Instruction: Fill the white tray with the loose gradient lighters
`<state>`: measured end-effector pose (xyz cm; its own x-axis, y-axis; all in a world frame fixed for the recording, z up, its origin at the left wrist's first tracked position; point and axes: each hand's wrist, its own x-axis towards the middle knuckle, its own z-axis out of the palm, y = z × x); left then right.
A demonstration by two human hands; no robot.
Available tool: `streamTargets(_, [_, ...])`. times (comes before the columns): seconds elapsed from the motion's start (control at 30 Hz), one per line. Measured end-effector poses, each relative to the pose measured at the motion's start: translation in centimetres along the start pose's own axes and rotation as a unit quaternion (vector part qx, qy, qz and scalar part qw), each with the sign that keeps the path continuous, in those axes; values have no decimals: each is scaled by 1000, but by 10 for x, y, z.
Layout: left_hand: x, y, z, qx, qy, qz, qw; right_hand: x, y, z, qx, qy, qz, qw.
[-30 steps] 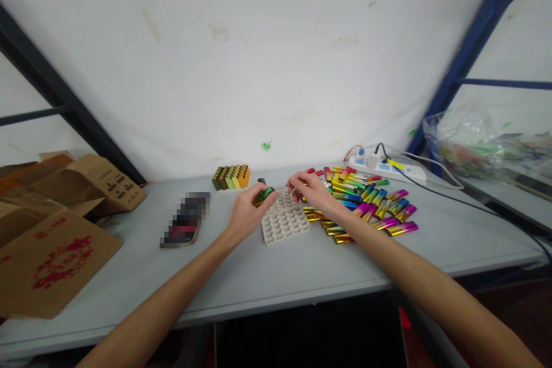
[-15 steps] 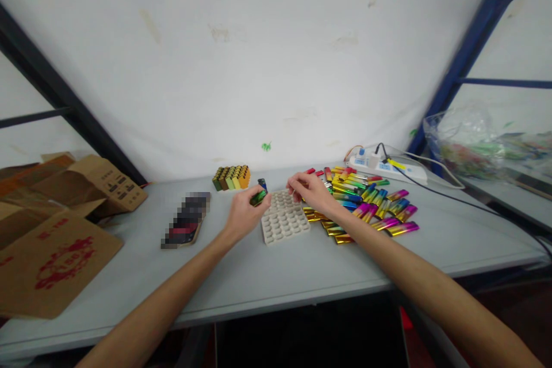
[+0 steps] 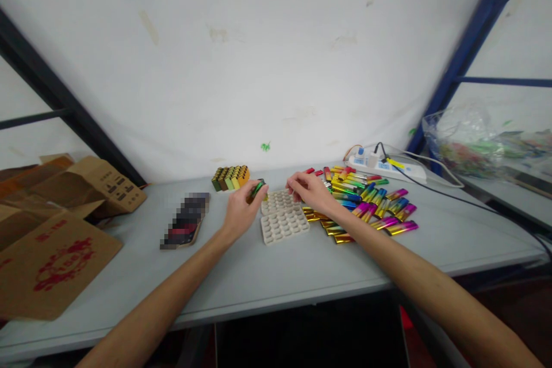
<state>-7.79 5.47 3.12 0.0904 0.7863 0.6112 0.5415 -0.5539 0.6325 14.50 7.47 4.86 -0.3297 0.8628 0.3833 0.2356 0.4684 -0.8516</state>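
My left hand (image 3: 242, 205) is closed around a dark green lighter (image 3: 258, 187), held upright at the left edge of a pale tray (image 3: 285, 225) with rows of small cells. My fingers hide most of the lighter. My right hand (image 3: 307, 188) hovers over the tray's back right, its thumb and fingertips pinched together; whatever they hold, if anything, is too small to make out. Beside and partly under my right forearm lies a heap of shiny rainbow-coloured lighters (image 3: 379, 202). Behind my left hand stands a block of upright yellow, green and brown lighters (image 3: 231, 178).
A phone (image 3: 186, 221) with a blurred screen lies at the left. Open cardboard boxes (image 3: 77, 264) fill the far left of the table. A white power strip (image 3: 388, 165) with plugs and cables sits behind the heap. A clear plastic bag (image 3: 463, 138) is at the right.
My left hand has shifted slightly left, and the green lighter in it has tipped more upright. The blue lighter seen beside its fingertips no longer shows separately. My right hand has barely moved.
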Motion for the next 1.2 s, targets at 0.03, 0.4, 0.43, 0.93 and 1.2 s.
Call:
streamTargets(0.03, [1, -3, 0, -24, 7, -4, 1000, 0, 0, 0, -6, -1, -1, 1000])
streamTargets(0.4, [10, -6, -10, -8, 102, 47, 994, 0, -2, -5, -143, 14, -48, 988])
streamTargets(0.43, [10, -7, -9, -19, 93, 37, 995, 0, -2, -6, -167, 17, -60, 984])
streamTargets(0.93, [10, -23, -9, 38, -8, 53, 998, 2, 1, -7, -284, 24, -132, 949])
streamTargets(1.2, [10, -25, -10, 55, -30, 38, 997, 1, 4, -7, -309, 23, -145, 940])
